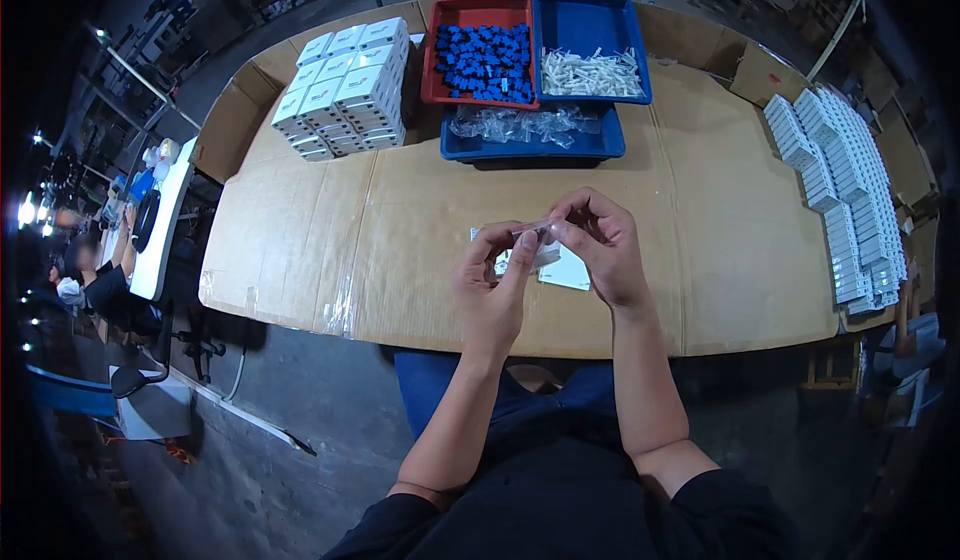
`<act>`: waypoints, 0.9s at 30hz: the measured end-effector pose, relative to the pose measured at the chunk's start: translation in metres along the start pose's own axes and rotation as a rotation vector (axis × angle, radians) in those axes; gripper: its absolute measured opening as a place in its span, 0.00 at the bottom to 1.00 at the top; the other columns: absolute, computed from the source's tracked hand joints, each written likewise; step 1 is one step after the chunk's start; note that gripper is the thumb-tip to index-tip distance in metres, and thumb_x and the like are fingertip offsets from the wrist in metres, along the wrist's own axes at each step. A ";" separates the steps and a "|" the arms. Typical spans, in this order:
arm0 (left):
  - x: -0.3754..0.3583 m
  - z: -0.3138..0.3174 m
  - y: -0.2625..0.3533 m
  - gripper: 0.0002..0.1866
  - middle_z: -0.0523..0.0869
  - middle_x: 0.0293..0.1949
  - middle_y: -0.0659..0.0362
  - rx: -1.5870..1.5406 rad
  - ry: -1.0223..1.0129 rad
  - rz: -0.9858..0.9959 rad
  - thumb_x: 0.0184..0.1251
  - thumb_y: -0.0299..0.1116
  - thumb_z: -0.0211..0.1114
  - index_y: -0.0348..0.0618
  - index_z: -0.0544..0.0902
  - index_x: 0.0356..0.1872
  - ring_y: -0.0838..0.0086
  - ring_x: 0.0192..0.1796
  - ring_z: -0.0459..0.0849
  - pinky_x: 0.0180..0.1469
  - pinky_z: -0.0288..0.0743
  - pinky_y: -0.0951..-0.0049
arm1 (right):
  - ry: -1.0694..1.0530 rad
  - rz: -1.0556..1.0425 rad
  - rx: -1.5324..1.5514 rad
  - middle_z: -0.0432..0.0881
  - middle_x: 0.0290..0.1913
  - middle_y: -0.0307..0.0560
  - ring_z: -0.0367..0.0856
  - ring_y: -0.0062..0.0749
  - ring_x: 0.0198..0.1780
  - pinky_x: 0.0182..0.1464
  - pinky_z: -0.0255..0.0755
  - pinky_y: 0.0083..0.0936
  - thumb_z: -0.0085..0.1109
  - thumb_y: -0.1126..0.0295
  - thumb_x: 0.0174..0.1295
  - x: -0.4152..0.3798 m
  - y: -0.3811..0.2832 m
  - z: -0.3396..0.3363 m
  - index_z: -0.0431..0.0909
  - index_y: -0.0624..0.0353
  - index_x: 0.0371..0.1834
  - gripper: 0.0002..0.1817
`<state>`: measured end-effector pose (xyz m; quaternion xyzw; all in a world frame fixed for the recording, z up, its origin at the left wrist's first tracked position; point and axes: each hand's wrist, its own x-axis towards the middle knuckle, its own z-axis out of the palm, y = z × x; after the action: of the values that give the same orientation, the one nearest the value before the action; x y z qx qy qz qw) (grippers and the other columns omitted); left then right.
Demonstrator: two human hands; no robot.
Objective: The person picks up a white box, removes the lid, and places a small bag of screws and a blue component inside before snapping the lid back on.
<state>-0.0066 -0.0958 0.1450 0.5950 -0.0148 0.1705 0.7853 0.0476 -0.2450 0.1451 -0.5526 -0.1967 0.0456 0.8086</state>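
Dark shirt (570, 490) and bare forearms come first, the arms reaching over the near edge of a cardboard-topped desk (750, 290). Both hands meet just above it, in front of the body. The left hand (490, 275) pinches a small clear bag (546, 257) between thumb and fingers, and the right hand (603, 250) grips its upper edge – thin, limp film would sag on one grip alone, so two pinches probably keep it in shape. Whether anything sits inside is too small to tell. Beneath, a flat white item (567, 270) lies on the desk, partly hidden by the fingers.

Past the hands, the trays stand together, seemingly so each kind of part stays sorted and within reach: blue pieces (485, 65) in the red tray (428, 85), white pieces (590, 75) in the far blue tray (585, 25), and crumpled clear plastic (530, 123) in the near blue tray (530, 154).

White boxes (350, 90) are stacked in a block to the left, and rows of white stacks (850, 200) line the right end – bulk kept at the sides, likely to spare the middle. Upright cardboard flaps (765, 75) border the far edge, perhaps as a stop against things sliding off.
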 end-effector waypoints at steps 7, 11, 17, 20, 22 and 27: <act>0.001 -0.001 -0.005 0.08 0.87 0.41 0.61 0.017 0.050 0.031 0.78 0.30 0.68 0.34 0.84 0.49 0.81 0.45 0.83 0.49 0.78 0.78 | -0.017 0.042 -0.036 0.84 0.44 0.39 0.81 0.16 0.46 0.48 0.77 0.17 0.65 0.77 0.72 0.001 -0.001 0.007 0.81 0.65 0.48 0.06; 0.001 -0.004 -0.008 0.08 0.87 0.42 0.61 0.023 0.045 0.028 0.77 0.29 0.69 0.34 0.84 0.49 0.81 0.45 0.83 0.49 0.78 0.78 | -0.033 0.056 -0.061 0.83 0.44 0.37 0.80 0.15 0.46 0.47 0.77 0.17 0.66 0.76 0.72 0.002 -0.001 0.009 0.82 0.64 0.47 0.05; 0.007 -0.008 -0.012 0.06 0.87 0.42 0.61 0.077 0.007 0.073 0.77 0.27 0.68 0.35 0.85 0.48 0.81 0.44 0.83 0.49 0.78 0.78 | -0.054 0.060 -0.078 0.81 0.42 0.34 0.78 0.13 0.44 0.45 0.75 0.16 0.65 0.76 0.72 0.003 0.002 0.007 0.82 0.64 0.46 0.04; 0.008 -0.009 -0.011 0.06 0.87 0.41 0.63 0.198 -0.010 0.132 0.78 0.26 0.67 0.34 0.86 0.48 0.84 0.44 0.82 0.47 0.74 0.82 | -0.058 0.043 -0.092 0.81 0.42 0.35 0.78 0.13 0.43 0.44 0.74 0.16 0.65 0.77 0.72 0.002 0.005 0.004 0.82 0.64 0.46 0.03; 0.007 -0.006 -0.001 0.07 0.87 0.40 0.63 0.177 -0.025 0.018 0.79 0.29 0.67 0.35 0.86 0.47 0.82 0.44 0.82 0.49 0.75 0.79 | -0.048 0.020 -0.097 0.81 0.42 0.35 0.78 0.13 0.43 0.45 0.73 0.16 0.65 0.78 0.72 0.001 0.008 0.003 0.82 0.64 0.45 0.03; 0.014 -0.017 -0.011 0.20 0.87 0.39 0.62 -0.182 0.005 -0.220 0.86 0.46 0.55 0.39 0.86 0.49 0.79 0.43 0.84 0.53 0.76 0.74 | -0.038 0.034 -0.071 0.83 0.45 0.39 0.81 0.18 0.47 0.50 0.75 0.19 0.66 0.76 0.71 0.004 0.009 -0.007 0.84 0.65 0.44 0.04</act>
<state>0.0070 -0.0788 0.1325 0.5190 0.0371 0.0827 0.8499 0.0553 -0.2463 0.1363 -0.5831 -0.2043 0.0628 0.7838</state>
